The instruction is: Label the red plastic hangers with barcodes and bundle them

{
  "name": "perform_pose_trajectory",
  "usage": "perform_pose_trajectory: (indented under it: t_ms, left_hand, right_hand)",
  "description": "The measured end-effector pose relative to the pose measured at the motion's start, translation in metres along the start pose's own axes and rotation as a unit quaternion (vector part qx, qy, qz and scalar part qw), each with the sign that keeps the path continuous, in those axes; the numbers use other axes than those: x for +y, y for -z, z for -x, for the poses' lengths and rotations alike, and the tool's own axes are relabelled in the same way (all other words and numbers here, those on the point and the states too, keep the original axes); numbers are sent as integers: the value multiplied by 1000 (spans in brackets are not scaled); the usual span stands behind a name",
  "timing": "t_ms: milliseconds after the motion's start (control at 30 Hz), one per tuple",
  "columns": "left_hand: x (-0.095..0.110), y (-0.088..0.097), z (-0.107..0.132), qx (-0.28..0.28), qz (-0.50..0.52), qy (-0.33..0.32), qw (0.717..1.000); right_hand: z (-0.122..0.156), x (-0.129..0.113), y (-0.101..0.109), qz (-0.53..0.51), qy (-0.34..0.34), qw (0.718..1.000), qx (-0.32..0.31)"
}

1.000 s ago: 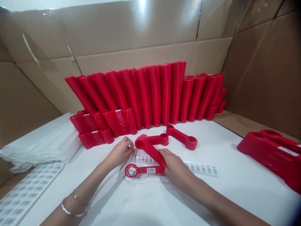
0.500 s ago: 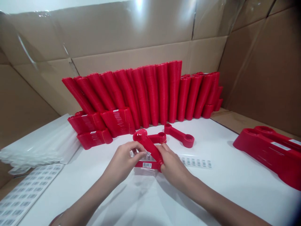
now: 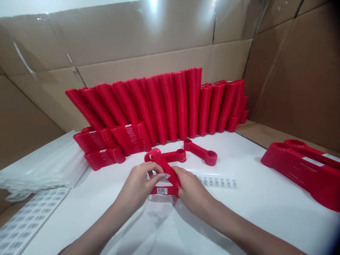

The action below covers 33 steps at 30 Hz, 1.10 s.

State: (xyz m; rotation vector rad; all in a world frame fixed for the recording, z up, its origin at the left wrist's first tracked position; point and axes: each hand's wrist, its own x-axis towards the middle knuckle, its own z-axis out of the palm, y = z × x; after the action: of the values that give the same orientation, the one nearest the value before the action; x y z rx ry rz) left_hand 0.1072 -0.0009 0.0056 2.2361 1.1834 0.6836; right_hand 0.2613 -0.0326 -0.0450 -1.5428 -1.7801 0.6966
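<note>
My right hand [image 3: 192, 186] grips the lower end of a red plastic piece [image 3: 168, 167] with a ring at each end, held tilted above the table. Thumb and fingertip of my left hand [image 3: 142, 182] are pinched on a small white barcode sticker [image 3: 166, 175], close against the face of that piece. Below, another red piece with a barcode label [image 3: 162, 191] lies partly hidden by my hands. A strip of small stickers [image 3: 219, 182] lies behind my right hand. Just beyond my hands rests a low red bundle [image 3: 174, 156].
Tall stacks of red pieces [image 3: 164, 106] line the cardboard wall [image 3: 148, 42]. Shorter banded bundles [image 3: 105, 158] stand at left, near clear plastic bags [image 3: 45, 166] and a sticker sheet [image 3: 33, 219]. Another red piece [image 3: 200, 152] lies behind; larger labelled bundles [image 3: 300, 173] sit at right.
My left finger and thumb have brought the sticker up to the face of the tilted red piece. The whole view has shifted slightly.
</note>
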Motion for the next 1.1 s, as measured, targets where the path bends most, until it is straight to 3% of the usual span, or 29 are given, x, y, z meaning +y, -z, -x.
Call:
perform_pose_trajectory:
  t_ms: [367,533,633,900,1000,1100]
  left_hand:
    - [-6,-7,0,39,-92,-47,994]
    - [-11,-13,0,80,-251,-129,956]
    - [-13,-13,0,71,-302,-150,939]
    - [-14,-13,0,83,-278,-159,944]
    - [-16,-10,-2,129,-228,-154,953]
    - [-19,-2,-5,177,-159,-101,966]
  right_hand:
    - [5,-6,-1,-12,6,1000,-5]
    - [7,-7,-3,4,-10,1000,-13]
    - [7,-6,-5,10,-7,1000,-18]
    - [6,-4,-3,2,9,1000,-9]
    - [7,-6,0,-8,16,1000,-9]
    - [9,-9,0,-31,19,999,-24]
